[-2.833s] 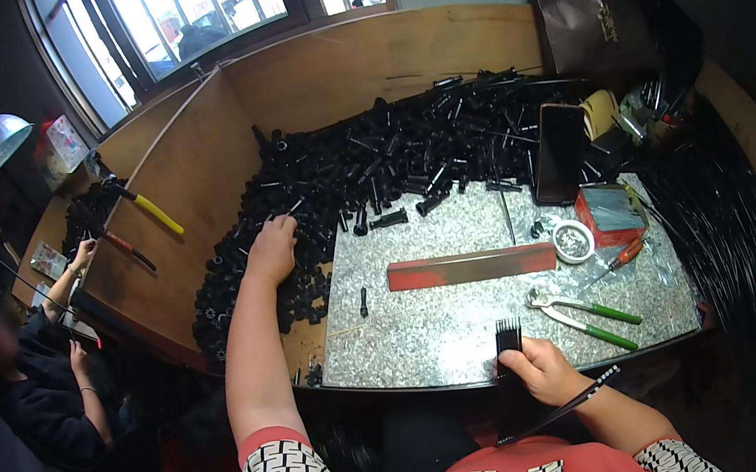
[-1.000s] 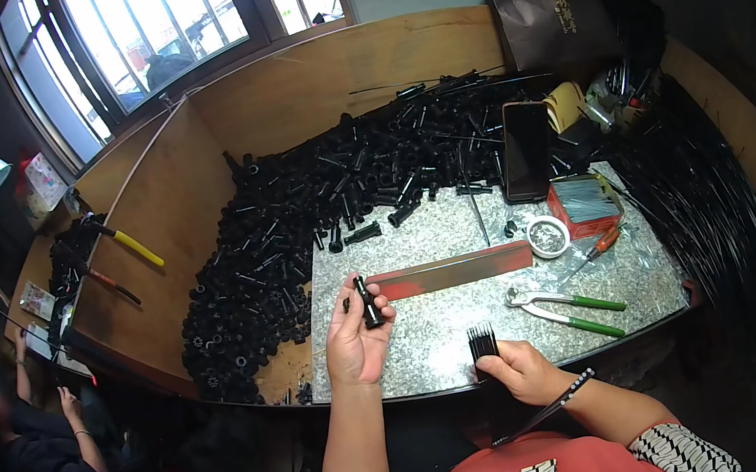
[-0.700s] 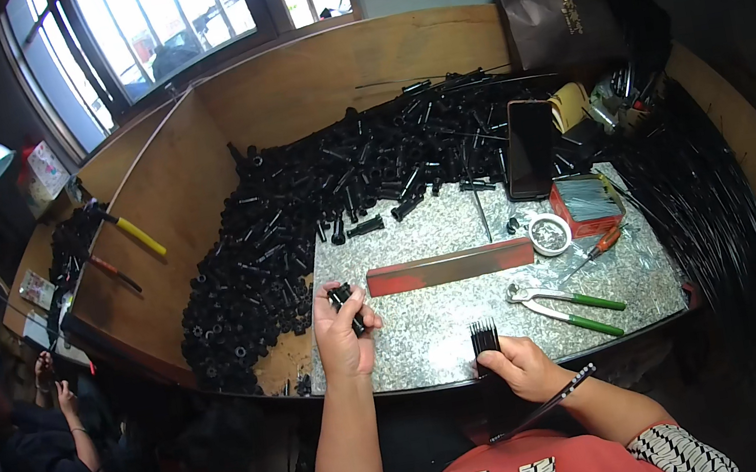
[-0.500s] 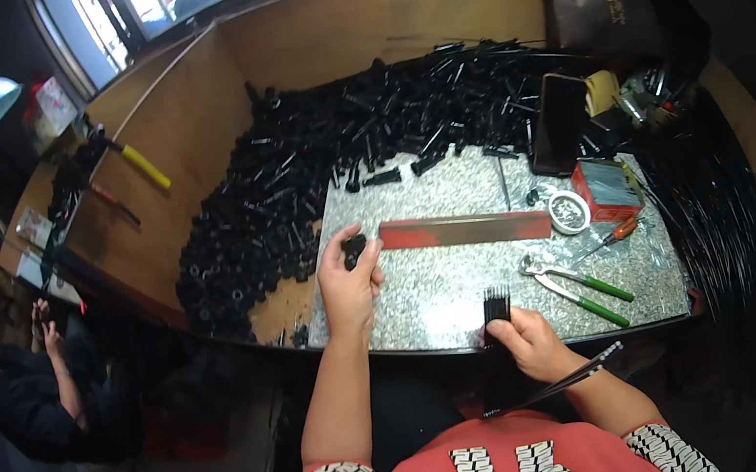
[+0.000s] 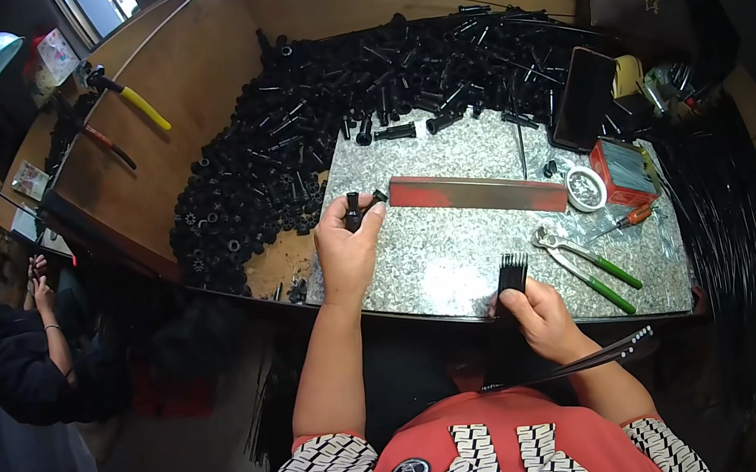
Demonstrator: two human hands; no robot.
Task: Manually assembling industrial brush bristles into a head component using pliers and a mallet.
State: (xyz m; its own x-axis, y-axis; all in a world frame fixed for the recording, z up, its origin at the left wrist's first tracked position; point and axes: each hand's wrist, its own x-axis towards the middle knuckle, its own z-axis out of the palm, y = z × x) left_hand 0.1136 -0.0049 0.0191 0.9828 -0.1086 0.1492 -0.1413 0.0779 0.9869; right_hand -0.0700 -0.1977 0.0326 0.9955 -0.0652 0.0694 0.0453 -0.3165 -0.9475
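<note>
My left hand (image 5: pixel 348 253) is raised at the left edge of the speckled stone slab (image 5: pixel 423 268), its fingers closed around small black tubular plastic parts (image 5: pixel 353 211). One tube stands upright by the index finger, and another dark end shows beside the thumb tip. Near the slab's front edge, my right hand (image 5: pixel 548 320) grips a flat bundle of thin black rods (image 5: pixel 512 276), thumb across it and the tips fanned upward. The bundle's long ends, tipped with white, stick out over my right forearm. A red-and-grey metal bar (image 5: pixel 480 194) lies beyond my hands on the slab.
Black plastic tubes (image 5: pixel 284 142) heap along the wooden back wall. Green-handled pincers (image 5: pixel 591 271), an orange screwdriver (image 5: pixel 632 216), a white bowl (image 5: pixel 585 188), a red box (image 5: pixel 623 170) and a phone (image 5: pixel 583 95) sit at right. Long black rods (image 5: pixel 725 211) hang beyond. A person (image 5: pixel 24 341) sits at far left.
The view has shifted, so the bench sits higher and further right. My left fingers have turned, and more of the black parts shows. The right hand still grips the rods.
</note>
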